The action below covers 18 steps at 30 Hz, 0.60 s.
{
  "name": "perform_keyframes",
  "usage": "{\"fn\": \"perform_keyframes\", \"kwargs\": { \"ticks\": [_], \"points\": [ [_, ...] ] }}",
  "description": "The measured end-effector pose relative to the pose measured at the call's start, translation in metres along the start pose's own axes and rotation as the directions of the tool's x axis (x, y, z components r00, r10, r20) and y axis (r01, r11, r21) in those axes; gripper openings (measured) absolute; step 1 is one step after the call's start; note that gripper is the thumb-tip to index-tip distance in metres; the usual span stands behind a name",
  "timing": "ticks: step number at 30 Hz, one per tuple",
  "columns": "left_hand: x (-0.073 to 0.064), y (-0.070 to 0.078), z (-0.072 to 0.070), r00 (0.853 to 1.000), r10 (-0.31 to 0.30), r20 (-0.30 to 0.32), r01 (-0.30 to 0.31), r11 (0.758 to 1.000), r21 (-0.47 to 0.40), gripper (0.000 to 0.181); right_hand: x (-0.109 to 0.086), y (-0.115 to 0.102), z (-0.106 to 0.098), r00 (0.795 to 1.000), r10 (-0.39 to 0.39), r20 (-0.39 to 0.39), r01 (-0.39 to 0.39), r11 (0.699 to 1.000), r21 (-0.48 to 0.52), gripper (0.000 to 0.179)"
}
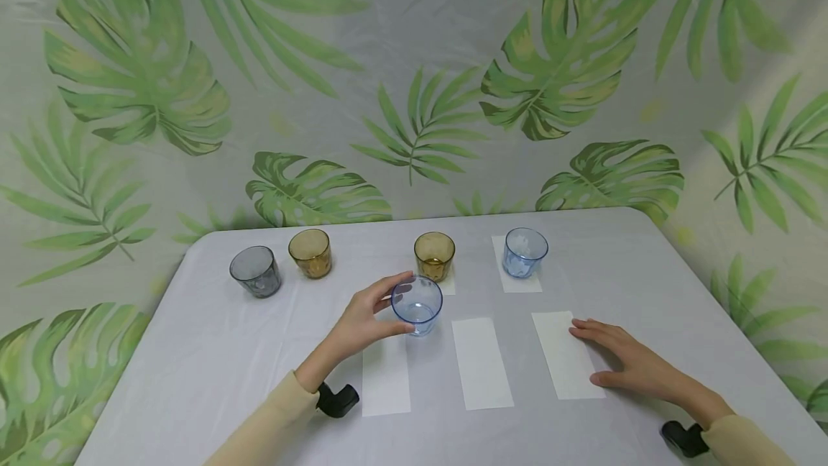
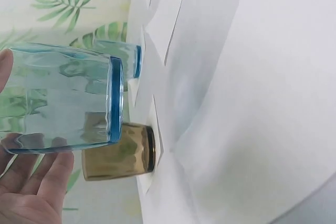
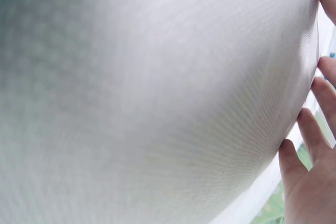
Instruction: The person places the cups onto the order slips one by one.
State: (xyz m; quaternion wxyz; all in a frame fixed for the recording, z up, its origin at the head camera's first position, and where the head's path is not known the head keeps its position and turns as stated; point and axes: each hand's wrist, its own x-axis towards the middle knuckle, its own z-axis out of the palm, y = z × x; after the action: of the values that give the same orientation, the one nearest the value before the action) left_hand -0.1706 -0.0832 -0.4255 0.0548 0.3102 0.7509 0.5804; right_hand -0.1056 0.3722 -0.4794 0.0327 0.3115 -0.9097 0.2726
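A clear blue glass [image 1: 417,305] is held in my left hand [image 1: 364,318], thumb on the near side and fingers round the far side. The left wrist view shows this blue glass [image 2: 63,98] raised off the table, its thick base toward the tabletop. Behind it an amber glass [image 1: 435,256] stands on a white paper strip. My right hand [image 1: 617,358] rests with spread fingers at the right edge of another white paper strip [image 1: 566,356], holding nothing. In the right wrist view, the fingertips [image 3: 310,129] touch the white surface.
A second blue glass [image 1: 525,254] stands on a paper strip at the back right. At the back left are a grey glass [image 1: 256,272] and an amber glass [image 1: 310,254]. Two more paper strips, a left one [image 1: 386,380] and a middle one [image 1: 482,364], lie in front.
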Motion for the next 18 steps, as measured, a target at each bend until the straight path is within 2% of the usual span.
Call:
{"fn": "perform_keyframes", "kwargs": {
  "ticks": [2,4,12,18],
  "points": [
    [0.004,-0.008,0.007,1.0,0.001,0.018,-0.001,1.0,-0.014,0.078,0.0,0.0,0.0,1.0,-0.002,-0.001,0.002,1.0,0.001,0.066],
    [0.008,-0.01,0.014,0.999,0.008,0.035,-0.007,1.0,-0.023,0.078,0.0,0.0,0.0,1.0,0.0,-0.001,0.0,1.0,0.0,0.066],
    [0.023,-0.01,0.041,0.991,0.062,0.116,-0.061,0.998,-0.016,0.076,-0.001,0.001,0.001,1.0,0.019,0.004,-0.019,1.0,0.007,0.066],
    [0.033,-0.007,0.058,0.987,0.045,0.158,-0.042,0.999,-0.02,0.078,-0.001,0.0,0.001,1.0,0.015,0.004,-0.016,1.0,0.015,0.066]
  ]
}}
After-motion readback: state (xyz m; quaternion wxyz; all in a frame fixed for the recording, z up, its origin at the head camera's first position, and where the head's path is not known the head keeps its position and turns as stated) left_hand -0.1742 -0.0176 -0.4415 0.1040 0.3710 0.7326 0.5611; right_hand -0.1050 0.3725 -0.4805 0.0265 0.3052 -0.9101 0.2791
